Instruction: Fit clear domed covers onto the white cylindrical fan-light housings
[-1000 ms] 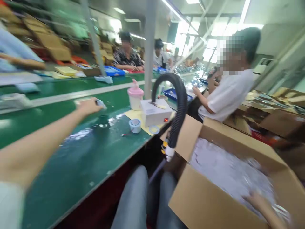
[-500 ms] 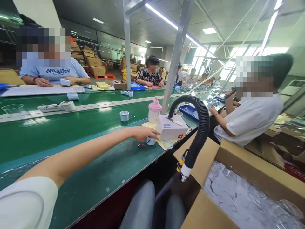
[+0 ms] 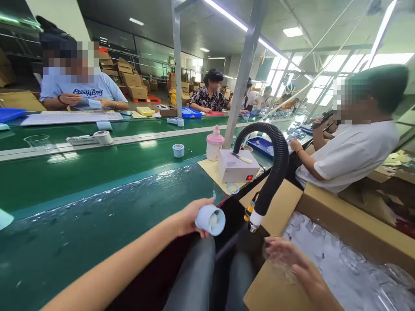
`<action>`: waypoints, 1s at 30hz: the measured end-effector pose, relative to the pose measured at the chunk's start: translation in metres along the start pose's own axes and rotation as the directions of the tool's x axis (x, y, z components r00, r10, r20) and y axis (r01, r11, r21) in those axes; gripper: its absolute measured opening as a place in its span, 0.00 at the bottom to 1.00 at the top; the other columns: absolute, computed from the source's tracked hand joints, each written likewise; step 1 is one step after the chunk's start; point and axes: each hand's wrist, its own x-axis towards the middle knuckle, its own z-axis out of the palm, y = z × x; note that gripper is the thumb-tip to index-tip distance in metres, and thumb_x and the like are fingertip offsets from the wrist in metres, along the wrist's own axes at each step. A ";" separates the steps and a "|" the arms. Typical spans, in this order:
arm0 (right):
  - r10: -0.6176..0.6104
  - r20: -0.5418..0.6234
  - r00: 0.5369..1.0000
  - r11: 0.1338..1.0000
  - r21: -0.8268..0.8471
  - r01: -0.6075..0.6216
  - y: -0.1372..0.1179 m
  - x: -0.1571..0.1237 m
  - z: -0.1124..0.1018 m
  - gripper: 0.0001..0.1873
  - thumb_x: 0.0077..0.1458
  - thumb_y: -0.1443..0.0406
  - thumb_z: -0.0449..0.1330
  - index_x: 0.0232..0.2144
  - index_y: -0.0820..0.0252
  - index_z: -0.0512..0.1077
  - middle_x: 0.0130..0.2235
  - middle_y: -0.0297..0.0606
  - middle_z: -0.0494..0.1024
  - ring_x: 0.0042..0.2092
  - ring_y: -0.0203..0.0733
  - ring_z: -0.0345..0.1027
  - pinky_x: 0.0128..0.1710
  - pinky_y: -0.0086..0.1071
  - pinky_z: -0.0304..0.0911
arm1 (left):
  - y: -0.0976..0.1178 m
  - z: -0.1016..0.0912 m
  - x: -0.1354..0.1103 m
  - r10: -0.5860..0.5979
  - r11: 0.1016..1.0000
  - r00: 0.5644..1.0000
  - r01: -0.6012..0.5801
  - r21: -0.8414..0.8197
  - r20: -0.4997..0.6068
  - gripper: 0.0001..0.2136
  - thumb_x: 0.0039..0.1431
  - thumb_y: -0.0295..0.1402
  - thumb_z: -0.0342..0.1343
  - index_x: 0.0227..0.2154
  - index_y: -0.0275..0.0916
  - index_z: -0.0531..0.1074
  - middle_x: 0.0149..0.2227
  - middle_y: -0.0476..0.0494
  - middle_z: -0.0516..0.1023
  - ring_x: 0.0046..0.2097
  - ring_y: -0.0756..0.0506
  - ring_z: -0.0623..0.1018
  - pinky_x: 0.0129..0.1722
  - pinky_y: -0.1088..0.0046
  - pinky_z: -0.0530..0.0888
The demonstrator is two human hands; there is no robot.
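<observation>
My left hand (image 3: 193,216) is wrapped round a light-blue cylindrical housing (image 3: 210,219), just off the bench's front edge. Its hollow end faces me, with a whitish part inside. Over the carton flap, my right hand (image 3: 293,259) has its fingers curled about a clear plastic cup-like piece (image 3: 283,265), blurred by motion. Beside that hand is the open carton (image 3: 343,216), holding several clear round plastic pieces (image 3: 352,255) on white lining. Between and above my hands hangs the nozzle (image 3: 254,224) of a black corrugated hose (image 3: 280,151).
A white box with a red switch (image 3: 238,168) stands on the bench by a pink-lidded bottle (image 3: 214,144) and a pale-blue ring (image 3: 232,188). Another small blue-white cylinder (image 3: 178,150) rests on the green belt (image 3: 139,160). Co-workers sit across and at right; a metal post (image 3: 241,77) rises ahead.
My left hand has drawn back from beside the white box, bringing the light-blue housing off the bench. My right hand has come into view at the carton with a clear piece.
</observation>
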 end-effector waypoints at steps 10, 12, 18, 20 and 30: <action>-0.131 0.315 0.940 0.675 -0.666 0.318 -0.051 0.006 0.097 0.13 0.56 0.69 0.59 0.44 0.56 0.76 0.57 0.51 0.71 0.49 0.59 0.70 0.41 0.50 0.72 | -0.042 0.045 -0.065 -0.184 0.964 0.961 0.136 0.228 0.206 0.13 0.53 0.42 0.54 0.27 0.36 0.74 0.24 0.49 0.70 0.21 0.52 0.65 0.14 0.80 0.58; -0.006 0.328 0.945 0.791 -0.577 0.205 -0.050 0.003 0.096 0.04 0.54 0.69 0.61 0.33 0.56 0.75 0.58 0.46 0.69 0.52 0.56 0.68 0.43 0.45 0.71 | -0.039 0.047 -0.074 -0.064 0.951 0.988 0.017 0.308 0.143 0.09 0.55 0.38 0.57 0.30 0.37 0.76 0.29 0.49 0.71 0.28 0.51 0.68 0.22 0.80 0.64; 0.166 0.264 0.950 0.971 -0.213 -0.111 -0.064 0.001 0.095 0.13 0.62 0.60 0.55 0.27 0.56 0.72 0.52 0.42 0.70 0.52 0.46 0.67 0.48 0.37 0.66 | -0.056 0.049 -0.081 0.440 0.731 0.898 -0.360 0.580 0.004 0.25 0.43 0.43 0.70 0.45 0.43 0.76 0.40 0.44 0.73 0.40 0.45 0.72 0.41 0.70 0.69; 0.199 0.194 0.961 0.974 -0.145 -0.172 -0.066 0.003 0.097 0.17 0.63 0.59 0.54 0.25 0.57 0.73 0.47 0.42 0.72 0.50 0.46 0.68 0.46 0.35 0.65 | -0.068 0.046 -0.075 0.511 0.701 0.859 -0.433 0.566 0.025 0.29 0.38 0.45 0.72 0.47 0.44 0.77 0.41 0.43 0.71 0.42 0.43 0.72 0.44 0.67 0.71; 0.482 0.144 0.864 0.808 0.309 -0.502 -0.059 0.012 0.094 0.20 0.48 0.52 0.68 0.14 0.59 0.76 0.40 0.44 0.79 0.39 0.45 0.72 0.33 0.33 0.70 | -0.083 0.047 -0.073 0.345 0.872 0.919 -0.390 0.297 0.193 0.32 0.47 0.37 0.69 0.56 0.43 0.69 0.53 0.38 0.74 0.53 0.39 0.74 0.49 0.64 0.73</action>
